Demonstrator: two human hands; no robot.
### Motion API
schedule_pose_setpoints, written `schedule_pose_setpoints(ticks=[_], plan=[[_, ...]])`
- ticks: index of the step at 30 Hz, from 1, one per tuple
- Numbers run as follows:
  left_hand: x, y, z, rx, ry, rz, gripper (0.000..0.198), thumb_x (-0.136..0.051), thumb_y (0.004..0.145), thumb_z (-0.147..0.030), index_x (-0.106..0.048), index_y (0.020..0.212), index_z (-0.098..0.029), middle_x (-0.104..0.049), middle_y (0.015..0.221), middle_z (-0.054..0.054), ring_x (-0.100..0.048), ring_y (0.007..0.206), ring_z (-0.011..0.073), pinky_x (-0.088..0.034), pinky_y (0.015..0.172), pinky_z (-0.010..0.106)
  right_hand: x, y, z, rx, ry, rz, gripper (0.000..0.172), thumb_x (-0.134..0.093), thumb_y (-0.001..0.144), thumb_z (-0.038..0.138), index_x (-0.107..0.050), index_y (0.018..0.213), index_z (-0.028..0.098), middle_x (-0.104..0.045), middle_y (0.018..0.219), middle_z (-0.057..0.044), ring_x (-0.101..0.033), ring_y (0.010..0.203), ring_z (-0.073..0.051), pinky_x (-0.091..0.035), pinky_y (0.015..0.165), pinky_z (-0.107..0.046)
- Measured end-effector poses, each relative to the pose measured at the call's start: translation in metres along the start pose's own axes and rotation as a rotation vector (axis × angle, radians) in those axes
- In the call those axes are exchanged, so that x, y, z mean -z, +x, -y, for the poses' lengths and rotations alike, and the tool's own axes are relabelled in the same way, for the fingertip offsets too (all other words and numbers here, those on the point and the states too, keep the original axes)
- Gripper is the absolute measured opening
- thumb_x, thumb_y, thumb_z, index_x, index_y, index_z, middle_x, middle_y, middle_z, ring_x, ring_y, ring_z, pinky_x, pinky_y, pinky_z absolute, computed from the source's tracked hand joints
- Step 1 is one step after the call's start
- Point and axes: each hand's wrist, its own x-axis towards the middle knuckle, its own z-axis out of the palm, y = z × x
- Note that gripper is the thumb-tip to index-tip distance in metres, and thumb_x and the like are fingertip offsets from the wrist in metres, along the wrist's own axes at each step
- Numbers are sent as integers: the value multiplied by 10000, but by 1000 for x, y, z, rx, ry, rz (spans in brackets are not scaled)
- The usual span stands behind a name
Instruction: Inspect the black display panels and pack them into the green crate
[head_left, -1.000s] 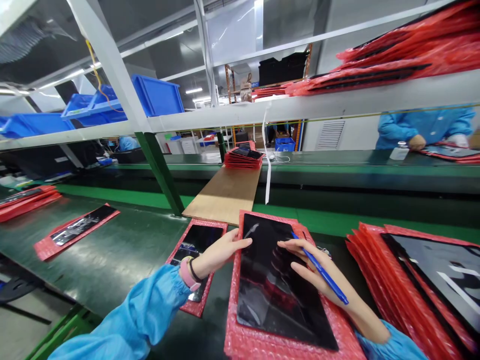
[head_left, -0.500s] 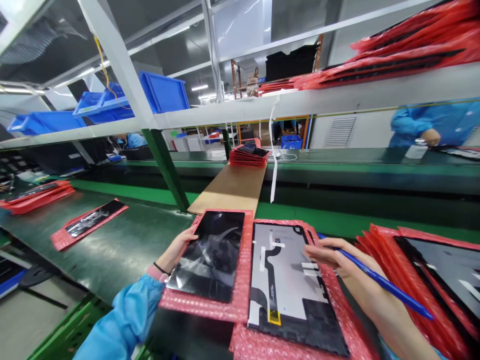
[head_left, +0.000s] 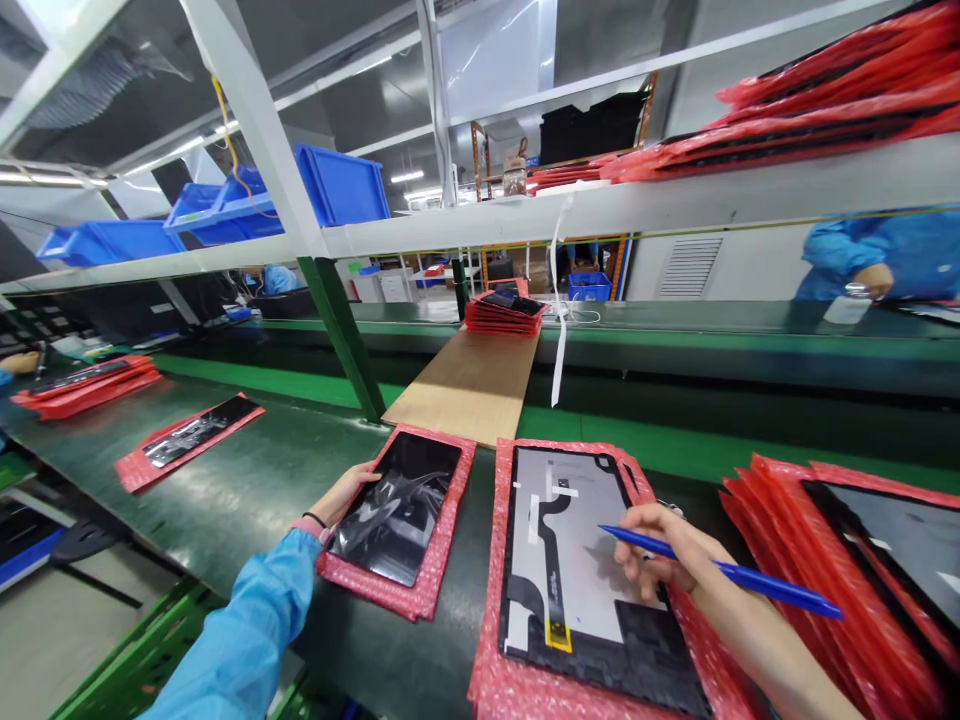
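Note:
My left hand (head_left: 346, 497) grips the left edge of a glossy black tablet screen (head_left: 409, 490), thumb on top; its other fingers are mostly hidden. Beneath that screen lies a red bubble-wrap bag (head_left: 444, 545). In my right hand (head_left: 671, 540) is a blue pen (head_left: 780, 588), its pointed end over a second screen panel (head_left: 589, 540). That panel lies back side up, showing a silver sheet, white tape strips, a black ribbon cable (head_left: 555, 580) and a yellow-edged connector. More red bubble wrap (head_left: 487, 660) is under it.
Stacked red-wrapped screens (head_left: 840, 560) stand at the right, with others (head_left: 97, 385) far left. One wrapped screen (head_left: 187, 440) lies alone at left. A brown board (head_left: 472, 385) spans to the far bench. Overhead runs a white shelf (head_left: 480, 225). A co-worker's blue sleeve (head_left: 832, 245) shows beyond.
My left hand has shifted the black screen and its bag leftward, leaving a gap beside the second panel. My right hand has swung the pen's pointed end inward over that panel.

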Motion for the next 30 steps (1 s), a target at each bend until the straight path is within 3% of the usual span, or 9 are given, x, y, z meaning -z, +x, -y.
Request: schedule_pose_setpoints(ticks=[4, 7, 9, 11, 16, 21, 23, 26, 30], plan=[[3, 4, -7, -29, 154, -107, 335, -674, 613, -225, -658, 934, -127, -726, 848, 87, -678, 829, 263, -478, 821, 377, -7, -4, -2, 23, -229, -76, 287, -639, 793, 460, -550, 718, 197, -566, 623, 19, -475, 534, -110, -367, 496, -228], [2, 5, -18, -101, 289, -241, 285, -665, 607, -192, -640, 888, -151, -695, 993, 111, -564, 1123, 307, -386, 975, 425, -14, -5, -3, 49, -408, -174, 395, -643, 753, 456, -422, 543, 205, -456, 488, 37, -418, 483, -116, -327, 489, -251], [-6, 2, -26, -170, 346, -303, 299, -653, 602, -193, -626, 899, -172, -643, 1130, 121, -403, 1292, 328, -287, 1063, 433, -18, -5, -5, 80, -541, -236, 428, -603, 758, 458, -356, 504, 218, -405, 454, 38, -376, 466, -118, -294, 488, -264], [-23, -4, -34, -228, 366, -302, 330, -641, 616, -222, -616, 942, -180, -606, 1196, 118, -360, 1317, 337, -243, 1092, 431, -21, -5, -6, 115, -631, -254, 432, -555, 769, 457, -311, 497, 226, -376, 467, 34, -353, 477, -121, -277, 493, -270], [-96, -40, -53, -294, 287, -48, 337, -634, 700, -283, -602, 1013, -161, -645, 1113, 119, -594, 1056, 271, -406, 983, 402, -21, -3, -9, 112, -698, -240, 370, -481, 778, 397, -280, 517, 230, -364, 492, 27, -362, 491, -129, -281, 502, -272], [-163, -84, -69, -229, 129, 295, 314, -633, 752, -263, -617, 1045, -153, -660, 1004, 112, -642, 870, 224, -507, 801, 374, -20, -4, -8, 112, -696, -239, 371, -505, 741, 353, -244, 509, 230, -290, 480, 44, -310, 476, -115, -255, 481, -265], [-179, -95, -74, -164, 65, 377, 332, -657, 731, -205, -618, 1057, -159, -643, 1030, 108, -619, 914, 221, -493, 822, 369, -20, -4, -7, 115, -689, -256, 374, -505, 747, 363, -252, 505, 229, -301, 477, 42, -314, 476, -116, -262, 477, -264], [-191, -101, -80, -52, 9, 360, 380, -679, 664, -98, -641, 1035, -169, -622, 1103, 101, -571, 1018, 219, -437, 901, 348, -20, -4, -4, 114, -616, -272, 405, -521, 764, 429, -294, 495, 228, -359, 470, 32, -355, 479, -123, -320, 474, -261], [-196, -99, -86, 118, -142, 367, 405, -636, 604, -17, -644, 983, -160, -622, 1115, 91, -578, 981, 186, -417, 878, 308, -22, -3, -2, -15, -280, -291, 470, -638, 698, 552, -355, 512, 226, -340, 465, 60, -358, 457, -111, -486, 508, -294]])
